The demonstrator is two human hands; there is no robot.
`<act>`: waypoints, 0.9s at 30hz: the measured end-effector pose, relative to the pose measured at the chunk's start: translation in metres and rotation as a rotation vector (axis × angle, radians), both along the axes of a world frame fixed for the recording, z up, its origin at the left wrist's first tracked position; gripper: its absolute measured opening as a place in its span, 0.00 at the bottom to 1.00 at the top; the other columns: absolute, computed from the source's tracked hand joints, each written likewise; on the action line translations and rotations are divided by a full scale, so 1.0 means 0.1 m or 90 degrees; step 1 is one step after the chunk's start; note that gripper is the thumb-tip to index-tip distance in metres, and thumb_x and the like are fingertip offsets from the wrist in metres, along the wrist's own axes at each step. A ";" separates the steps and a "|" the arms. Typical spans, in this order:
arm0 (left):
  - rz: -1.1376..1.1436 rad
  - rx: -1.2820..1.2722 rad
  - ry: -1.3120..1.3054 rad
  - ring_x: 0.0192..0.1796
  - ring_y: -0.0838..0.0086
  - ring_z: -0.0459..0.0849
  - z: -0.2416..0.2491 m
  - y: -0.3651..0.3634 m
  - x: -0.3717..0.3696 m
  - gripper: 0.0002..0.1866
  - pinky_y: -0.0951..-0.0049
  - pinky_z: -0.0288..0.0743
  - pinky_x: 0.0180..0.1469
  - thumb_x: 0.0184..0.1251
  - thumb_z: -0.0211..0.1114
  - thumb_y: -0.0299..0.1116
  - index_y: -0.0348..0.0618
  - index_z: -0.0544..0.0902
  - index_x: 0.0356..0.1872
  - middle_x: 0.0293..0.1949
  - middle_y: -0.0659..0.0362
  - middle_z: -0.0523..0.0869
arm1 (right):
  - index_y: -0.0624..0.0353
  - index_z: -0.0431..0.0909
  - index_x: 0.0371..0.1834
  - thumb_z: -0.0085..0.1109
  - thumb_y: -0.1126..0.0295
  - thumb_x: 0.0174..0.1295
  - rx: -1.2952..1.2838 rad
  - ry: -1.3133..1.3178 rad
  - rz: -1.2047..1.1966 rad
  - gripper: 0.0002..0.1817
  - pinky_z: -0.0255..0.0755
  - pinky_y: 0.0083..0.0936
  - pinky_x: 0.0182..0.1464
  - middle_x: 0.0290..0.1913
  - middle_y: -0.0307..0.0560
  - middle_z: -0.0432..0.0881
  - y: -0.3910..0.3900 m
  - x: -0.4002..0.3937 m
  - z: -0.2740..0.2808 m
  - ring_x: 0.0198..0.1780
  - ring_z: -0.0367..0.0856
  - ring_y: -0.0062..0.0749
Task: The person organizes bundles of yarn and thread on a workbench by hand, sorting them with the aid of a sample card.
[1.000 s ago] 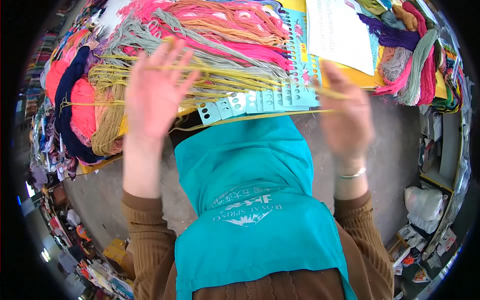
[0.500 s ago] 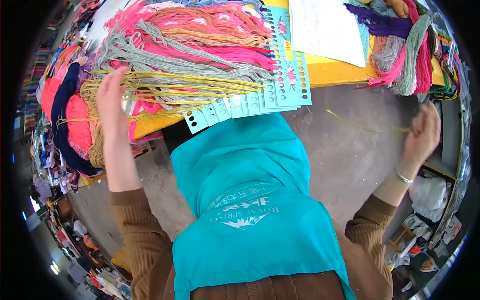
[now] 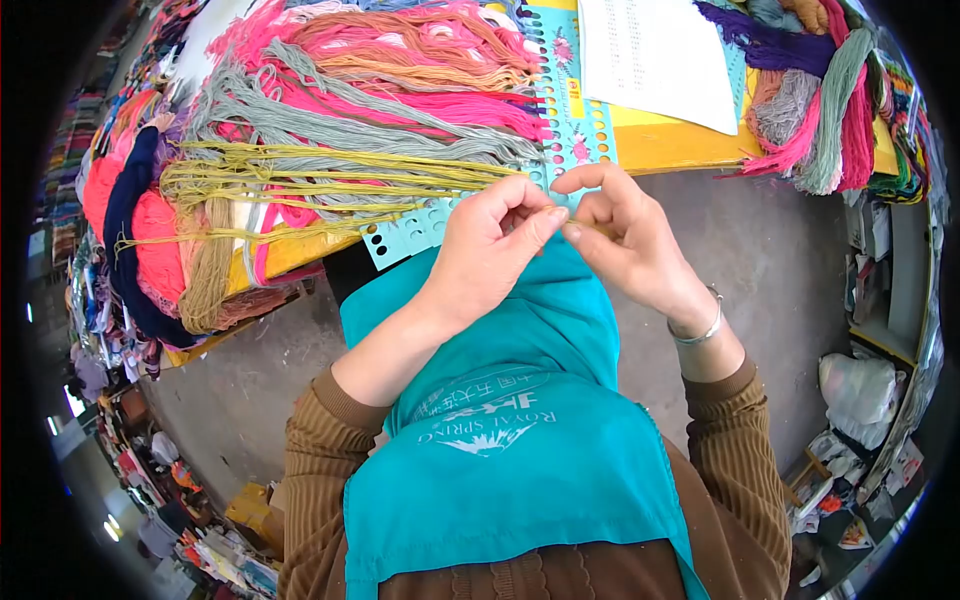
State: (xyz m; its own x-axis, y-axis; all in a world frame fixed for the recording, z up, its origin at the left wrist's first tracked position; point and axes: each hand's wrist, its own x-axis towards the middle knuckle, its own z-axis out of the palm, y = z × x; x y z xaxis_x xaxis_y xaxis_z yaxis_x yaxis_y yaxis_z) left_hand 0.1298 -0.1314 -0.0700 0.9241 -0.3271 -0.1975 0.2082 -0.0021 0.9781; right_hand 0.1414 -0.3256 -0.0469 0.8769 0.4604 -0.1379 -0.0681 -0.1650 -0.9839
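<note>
My left hand (image 3: 490,250) and my right hand (image 3: 640,240) meet over the apron, thumbs almost touching and fingers pinched. A yellowish trace of embroidery thread shows inside the curled fingers of my right hand; what lies between the left fingertips is too small to make out. Just beyond them are light-blue punched thread cards (image 3: 410,235), stacked and fanned at the table edge. Long olive-yellow threads (image 3: 330,180) run from the cards toward the left. Grey threads (image 3: 330,115) and pink threads (image 3: 425,110) lie behind these, on the cards' left side.
Paper with printed text (image 3: 655,60) lies on the yellow table (image 3: 670,145). Skeins of grey-green and pink thread (image 3: 845,110) hang over its right end. Coral and navy yarn bundles (image 3: 125,220) sit at the left. A white plastic bag (image 3: 858,395) is low on the right.
Both hands have come together in front of the cards, the left from over the threads, the right from far right, where it held a loose yellow thread.
</note>
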 end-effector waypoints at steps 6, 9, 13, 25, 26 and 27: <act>0.091 -0.026 0.134 0.32 0.78 0.81 0.10 -0.05 0.00 0.18 0.79 0.77 0.32 0.76 0.55 0.38 0.35 0.75 0.58 0.51 0.54 0.81 | 0.65 0.81 0.39 0.62 0.75 0.62 -0.079 -0.103 -0.165 0.06 0.68 0.17 0.32 0.28 0.37 0.81 -0.05 0.21 -0.39 0.29 0.72 0.14; 0.108 -0.073 0.228 0.32 0.75 0.82 0.24 -0.07 -0.01 0.23 0.77 0.79 0.33 0.76 0.54 0.37 0.33 0.70 0.65 0.59 0.51 0.77 | 0.65 0.80 0.37 0.61 0.73 0.62 -0.122 -0.136 -0.153 0.06 0.70 0.21 0.33 0.28 0.42 0.82 -0.07 0.34 -0.45 0.29 0.75 0.18; 0.099 -0.137 0.287 0.37 0.74 0.81 0.26 -0.06 0.01 0.26 0.75 0.79 0.35 0.75 0.55 0.34 0.31 0.65 0.69 0.63 0.50 0.75 | 0.64 0.79 0.36 0.61 0.72 0.62 -0.174 -0.138 -0.107 0.06 0.71 0.22 0.33 0.28 0.45 0.82 -0.08 0.40 -0.42 0.28 0.76 0.22; 0.085 -0.054 0.227 0.28 0.76 0.82 0.05 -0.18 0.16 0.15 0.79 0.77 0.27 0.74 0.53 0.28 0.34 0.71 0.57 0.42 0.56 0.80 | 0.65 0.80 0.36 0.62 0.73 0.62 -0.100 -0.145 -0.128 0.06 0.73 0.21 0.34 0.29 0.43 0.82 -0.06 0.38 -0.49 0.30 0.77 0.18; 0.093 -0.061 0.225 0.27 0.77 0.82 0.03 -0.19 0.19 0.14 0.80 0.76 0.26 0.74 0.52 0.28 0.33 0.71 0.56 0.40 0.56 0.80 | 0.65 0.80 0.37 0.62 0.73 0.62 -0.095 -0.136 -0.126 0.06 0.73 0.21 0.34 0.29 0.42 0.83 -0.06 0.37 -0.50 0.31 0.77 0.18; 0.093 -0.053 0.226 0.26 0.77 0.81 0.01 -0.20 0.22 0.13 0.80 0.76 0.25 0.74 0.53 0.28 0.34 0.72 0.54 0.38 0.56 0.81 | 0.65 0.80 0.37 0.63 0.72 0.62 -0.076 -0.127 -0.127 0.07 0.73 0.21 0.35 0.30 0.42 0.83 -0.06 0.37 -0.51 0.31 0.77 0.18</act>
